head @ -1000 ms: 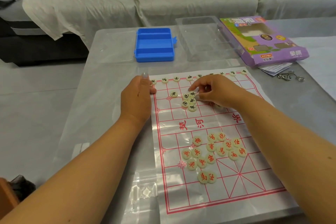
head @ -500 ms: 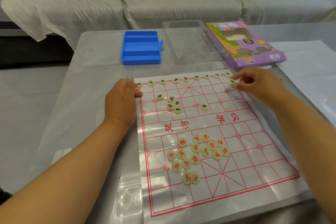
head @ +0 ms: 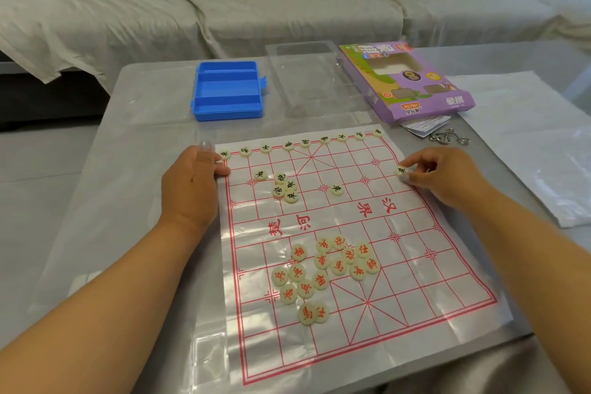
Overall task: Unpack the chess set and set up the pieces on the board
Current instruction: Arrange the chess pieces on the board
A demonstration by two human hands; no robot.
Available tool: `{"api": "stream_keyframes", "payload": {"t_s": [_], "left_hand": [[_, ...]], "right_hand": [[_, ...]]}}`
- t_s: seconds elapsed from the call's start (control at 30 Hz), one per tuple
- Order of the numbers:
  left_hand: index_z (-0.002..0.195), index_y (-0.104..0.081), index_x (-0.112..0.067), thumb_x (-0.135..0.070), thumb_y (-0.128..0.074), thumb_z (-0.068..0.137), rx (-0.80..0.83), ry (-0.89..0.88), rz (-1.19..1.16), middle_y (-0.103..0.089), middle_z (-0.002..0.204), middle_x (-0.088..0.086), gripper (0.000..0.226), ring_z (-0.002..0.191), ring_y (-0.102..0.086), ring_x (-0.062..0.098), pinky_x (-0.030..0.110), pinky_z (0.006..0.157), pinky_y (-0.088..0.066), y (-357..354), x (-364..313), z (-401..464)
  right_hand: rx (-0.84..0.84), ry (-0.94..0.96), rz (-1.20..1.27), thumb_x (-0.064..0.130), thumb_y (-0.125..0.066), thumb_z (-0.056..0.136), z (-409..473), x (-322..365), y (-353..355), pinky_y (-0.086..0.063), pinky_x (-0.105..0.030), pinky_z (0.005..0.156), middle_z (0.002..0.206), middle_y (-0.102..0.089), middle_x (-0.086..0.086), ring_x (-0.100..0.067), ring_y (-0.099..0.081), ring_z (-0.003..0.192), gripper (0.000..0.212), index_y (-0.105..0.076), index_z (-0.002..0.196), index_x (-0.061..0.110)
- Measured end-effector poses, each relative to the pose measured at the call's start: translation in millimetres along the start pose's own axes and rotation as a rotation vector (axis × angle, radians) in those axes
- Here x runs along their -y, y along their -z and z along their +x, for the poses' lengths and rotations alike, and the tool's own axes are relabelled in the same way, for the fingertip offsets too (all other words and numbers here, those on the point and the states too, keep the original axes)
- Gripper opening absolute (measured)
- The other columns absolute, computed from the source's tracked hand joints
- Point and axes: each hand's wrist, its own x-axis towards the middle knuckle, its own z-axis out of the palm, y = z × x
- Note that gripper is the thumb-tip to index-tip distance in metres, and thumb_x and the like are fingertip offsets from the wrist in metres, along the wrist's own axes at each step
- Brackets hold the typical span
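Note:
A clear plastic board sheet [head: 415, 265] with a red grid lies on the table. Black-lettered cream discs line its far row [head: 304, 143]. More black discs cluster at the upper left [head: 285, 188], and one sits alone [head: 336, 190]. Several red-lettered discs [head: 326, 269] lie heaped in the near half. My right hand [head: 438, 176] pinches a black-lettered disc [head: 400, 171] at the board's right edge. My left hand [head: 192, 185] presses the sheet's far left corner, fingers touching the corner disc [head: 224, 155].
A blue empty tray [head: 227, 91], a clear plastic lid [head: 307, 80] and a purple box [head: 406, 80] stand beyond the board. Paper slips and metal ring puzzles [head: 447, 137] lie at the right, beside a white sheet [head: 527, 144]. A sofa runs behind the table.
My right hand took a black disc from the left cluster and carried it across to the board's right edge. One disc now lies alone mid-board. The left hand has stayed on the corner.

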Motion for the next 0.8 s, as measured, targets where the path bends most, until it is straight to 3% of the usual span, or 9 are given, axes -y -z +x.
{"api": "stream_keyframes", "payload": {"t_s": [0.33, 0.5, 0.63, 0.8], "left_hand": [[0.099, -0.061, -0.01, -0.041, -0.021, 0.101, 0.0, 0.001, 0.004, -0.065, 0.09, 0.003, 0.051, 0.075, -0.054, 0.003, 0.006, 0.064, -0.03, 1, -3, -2], [0.098, -0.06, -0.011, -0.042, -0.022, 0.101, -0.002, 0.017, -0.009, -0.066, 0.09, 0.004, 0.048, 0.078, -0.057, 0.007, 0.008, 0.064, -0.032, 0, -3, -2], [0.099, -0.061, -0.011, -0.042, -0.022, 0.101, -0.002, 0.026, -0.015, -0.066, 0.089, 0.004, 0.05, 0.083, -0.059, 0.009, 0.009, 0.066, -0.033, -1, -2, -1], [0.099, -0.06, -0.012, -0.041, -0.022, 0.101, -0.01, 0.03, -0.027, -0.066, 0.09, 0.004, 0.048, 0.086, -0.059, 0.012, 0.009, 0.066, -0.033, 0, -3, -1]], "right_hand": [[-0.017, -0.046, -0.058, 0.028, -0.073, 0.08, 2, -1, -3, -0.041, -0.029, 0.067, 0.08, -0.059, 0.002, -0.018, -0.055, 0.078, 0.025, -0.068, 0.103, 0.024], [-0.15, 0.119, -0.138, 0.031, -0.075, 0.077, -9, 20, -1, -0.041, -0.026, 0.065, 0.077, -0.057, 0.007, -0.009, -0.052, 0.068, 0.03, -0.067, 0.106, 0.025], [-0.022, 0.256, -0.121, 0.031, -0.072, 0.08, -28, 47, -28, -0.034, -0.015, 0.058, 0.076, -0.054, 0.013, -0.005, -0.05, 0.067, 0.029, -0.066, 0.107, 0.026], [0.03, 0.277, -0.119, 0.039, -0.07, 0.08, -35, 58, -55, -0.033, -0.013, 0.057, 0.076, -0.054, 0.014, -0.006, -0.048, 0.067, 0.036, -0.065, 0.113, 0.026]]}}
